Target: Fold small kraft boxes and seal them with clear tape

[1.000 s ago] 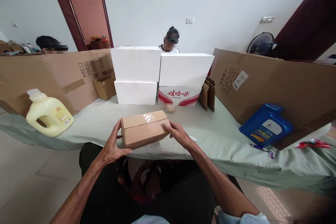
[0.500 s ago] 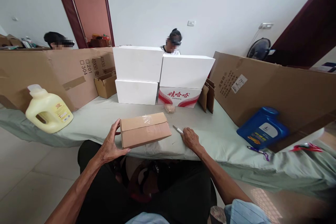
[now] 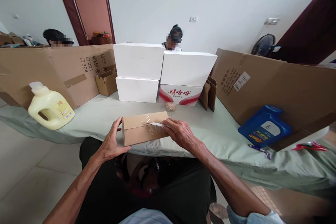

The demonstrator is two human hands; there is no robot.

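Note:
A small brown cardboard box (image 3: 136, 135) lies near the front edge of the table, clear tape across its top seam. My left hand (image 3: 112, 140) grips its left end, thumb along the near side and fingers behind. In my right hand (image 3: 179, 131) is a slim craft knife (image 3: 156, 124) with a white handle, its thin point over the seam near the tape. Whether the point touches the cardboard I cannot tell. Just behind the box sits a small tan lump (image 3: 170, 106) that I cannot make out clearly.
White boxes (image 3: 139, 61) are stacked at the back of the table (image 3: 105, 112). Large cardboard sheets (image 3: 262, 84) stand on both sides. A yellow jug (image 3: 52, 106) is at left; a blue bottle (image 3: 265, 126) and purple object (image 3: 259, 150) are at right. Two people sit beyond.
My right hand has lifted the craft knife from the tabletop and brought it left, over the box's top seam. The left hand keeps its hold on the box.

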